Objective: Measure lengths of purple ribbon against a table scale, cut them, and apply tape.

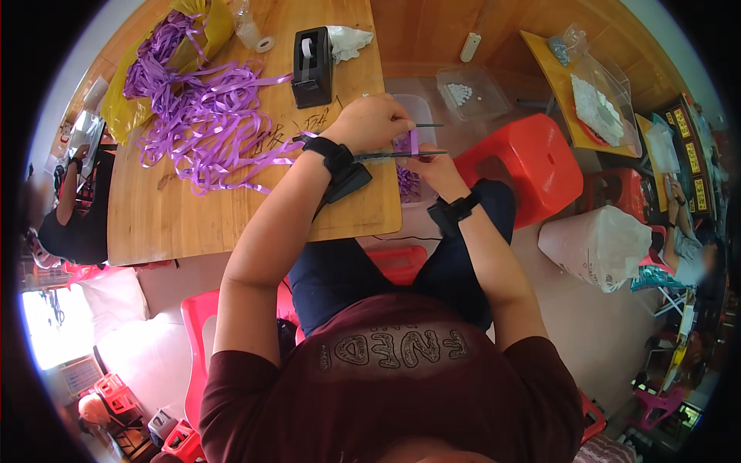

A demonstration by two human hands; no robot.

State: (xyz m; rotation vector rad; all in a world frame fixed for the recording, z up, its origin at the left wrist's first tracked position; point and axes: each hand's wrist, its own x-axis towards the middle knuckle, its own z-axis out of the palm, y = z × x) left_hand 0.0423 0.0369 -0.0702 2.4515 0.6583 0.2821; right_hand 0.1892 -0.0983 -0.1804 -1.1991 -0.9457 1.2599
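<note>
I sit at the right end of a wooden table. My left hand grips dark scissors, whose open blades point right. My right hand pinches a short strip of purple ribbon upright between the blades. Under both hands, off the table's right edge, a clear plastic tub holds cut purple pieces. Each wrist wears a black band. A big tangle of purple ribbon lies on the table to the left of my left hand.
A black tape dispenser, a tape roll, crumpled white paper and a yellow bag lie on the table. A red stool, a clear box of white bits and a white sack stand right. Other people sit at far left and far right.
</note>
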